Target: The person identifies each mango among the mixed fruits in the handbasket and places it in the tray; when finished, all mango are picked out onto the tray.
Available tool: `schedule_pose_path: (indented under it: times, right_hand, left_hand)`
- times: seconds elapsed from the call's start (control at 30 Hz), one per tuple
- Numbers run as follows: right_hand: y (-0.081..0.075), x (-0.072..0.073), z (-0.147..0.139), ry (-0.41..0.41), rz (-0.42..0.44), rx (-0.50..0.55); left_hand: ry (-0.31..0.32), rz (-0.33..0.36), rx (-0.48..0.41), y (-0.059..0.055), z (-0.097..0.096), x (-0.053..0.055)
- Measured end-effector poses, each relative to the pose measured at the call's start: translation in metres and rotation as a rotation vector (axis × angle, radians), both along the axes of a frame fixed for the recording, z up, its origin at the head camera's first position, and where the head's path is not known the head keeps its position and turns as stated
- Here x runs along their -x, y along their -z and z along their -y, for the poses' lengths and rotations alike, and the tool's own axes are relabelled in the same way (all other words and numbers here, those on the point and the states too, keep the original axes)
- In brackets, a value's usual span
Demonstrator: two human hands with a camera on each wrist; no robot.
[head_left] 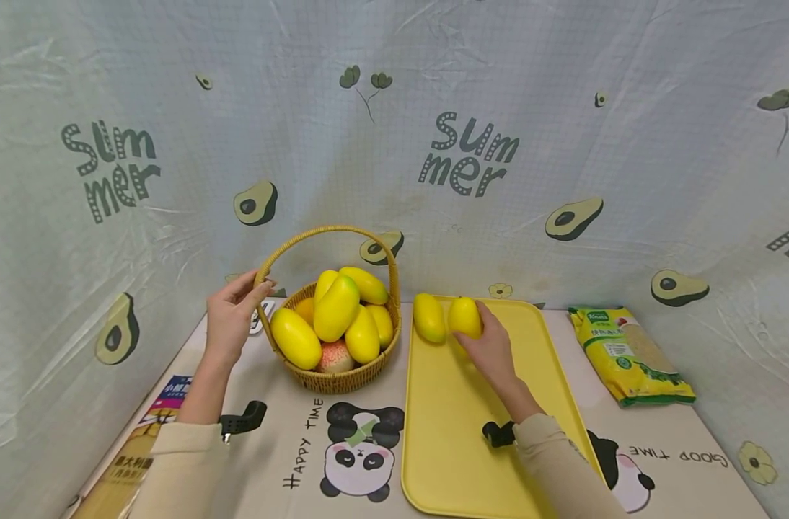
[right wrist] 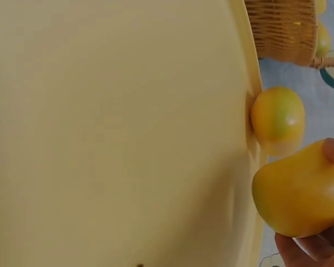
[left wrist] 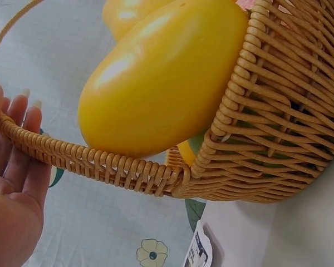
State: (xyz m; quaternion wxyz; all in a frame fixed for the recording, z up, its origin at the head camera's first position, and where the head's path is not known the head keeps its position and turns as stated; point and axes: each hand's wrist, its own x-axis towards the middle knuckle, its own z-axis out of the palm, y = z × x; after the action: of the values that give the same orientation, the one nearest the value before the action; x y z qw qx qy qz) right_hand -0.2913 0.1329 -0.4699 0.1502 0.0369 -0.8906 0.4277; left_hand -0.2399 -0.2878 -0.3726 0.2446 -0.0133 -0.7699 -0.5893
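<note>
My left hand [head_left: 231,317] grips the handle of a wicker basket [head_left: 339,380] on its left side; the left wrist view shows fingers and thumb round the woven handle [left wrist: 89,161]. Yellow mangoes [head_left: 337,308] fill the basket, with a reddish, speckled round fruit [head_left: 335,357] low at the front. Over the far end of a yellow tray [head_left: 462,425], my right hand [head_left: 492,346] holds a mango [right wrist: 300,189] between thumb and fingers. Another mango [head_left: 429,318] lies just left of it, at the tray's far left corner.
A yellow-green Knorr bag [head_left: 631,357] lies right of the tray. At the left edge is a pasta packet [head_left: 131,454]. Behind the basket's left side a small white item [head_left: 262,317] partly shows. A printed curtain [head_left: 394,158] hangs close behind everything.
</note>
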Motion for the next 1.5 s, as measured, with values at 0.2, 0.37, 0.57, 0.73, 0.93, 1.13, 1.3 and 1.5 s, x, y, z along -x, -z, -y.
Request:
schedule_pose_path:
  times: [0.2,0.37,0.57,0.73,0.93,1.13,1.3,1.5]
  right_hand:
    - [0.002,0.004,0.001,0.017,0.032,-0.009]
    - [0.003,0.005,0.002,0.033,0.056,-0.023]
    - [0.007,0.011,0.002,0.063,0.052,-0.042]
    - [0.011,0.015,0.004,0.061,0.027,-0.036]
    - [0.015,0.018,0.008,0.032,0.061,-0.039]
    - [0.013,0.020,0.011,0.040,0.126,-0.051]
    - [0.012,0.021,0.012,0.047,0.138,-0.050]
    - [0.011,0.021,0.013,0.039,0.125,-0.044]
  left_hand:
    - [-0.010,0.009,0.008,0.002,0.002,0.000]
    - [-0.007,0.009,-0.007,0.002,0.002,0.001]
    - [-0.008,0.017,-0.003,0.001,0.001,0.000]
    - [-0.001,0.013,-0.014,0.001,0.001,0.000]
    - [0.008,0.007,0.002,0.004,0.002,0.002]
    - [0.004,0.007,0.019,0.005,0.004,0.002]
    - [0.001,0.007,0.014,0.005,0.004,0.002]
    - [0.001,0.000,0.001,0.003,0.002,0.001]
